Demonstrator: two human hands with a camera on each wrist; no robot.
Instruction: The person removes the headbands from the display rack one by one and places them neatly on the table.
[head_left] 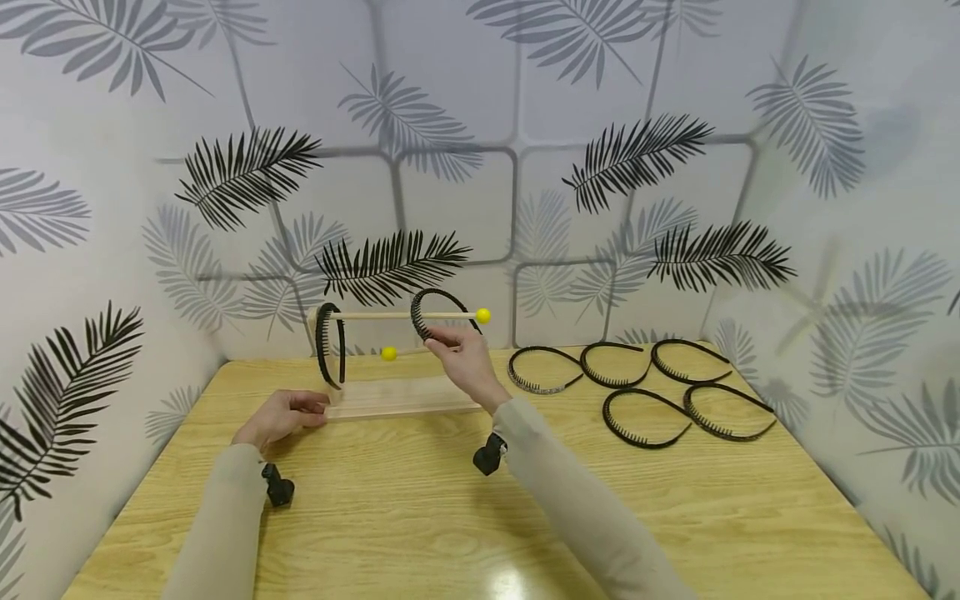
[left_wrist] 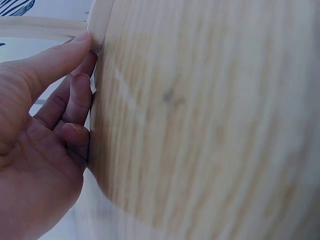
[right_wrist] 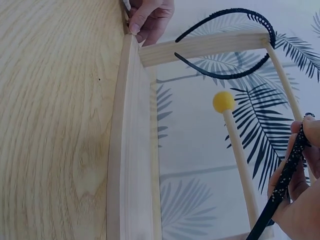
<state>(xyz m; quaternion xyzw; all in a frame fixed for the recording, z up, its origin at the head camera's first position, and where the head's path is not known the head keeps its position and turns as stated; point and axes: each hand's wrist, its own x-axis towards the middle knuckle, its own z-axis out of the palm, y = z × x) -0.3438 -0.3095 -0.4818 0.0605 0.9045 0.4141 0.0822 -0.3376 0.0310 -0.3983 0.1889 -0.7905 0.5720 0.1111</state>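
My right hand (head_left: 467,362) pinches a black toothed headband (head_left: 417,315) at the upper rod (head_left: 375,316) of a wooden stand, and the rod crosses the headband's loop. In the right wrist view this headband (right_wrist: 286,176) shows small pale specks. A yellow ball (head_left: 483,316) caps the rod's right end. Another black headband (head_left: 323,343) hangs at the rod's left end, around the upright post (right_wrist: 200,47). My left hand (head_left: 281,417) holds the left end of the stand's base (head_left: 405,400), thumb on its edge (left_wrist: 100,30) and the other fingers curled.
Several black headbands (head_left: 615,387) lie in two rows on the wooden table (head_left: 420,508), right of the stand. A lower rod ends in a second yellow ball (head_left: 388,353). Leaf-patterned walls (head_left: 465,208) enclose the table at the back and sides.
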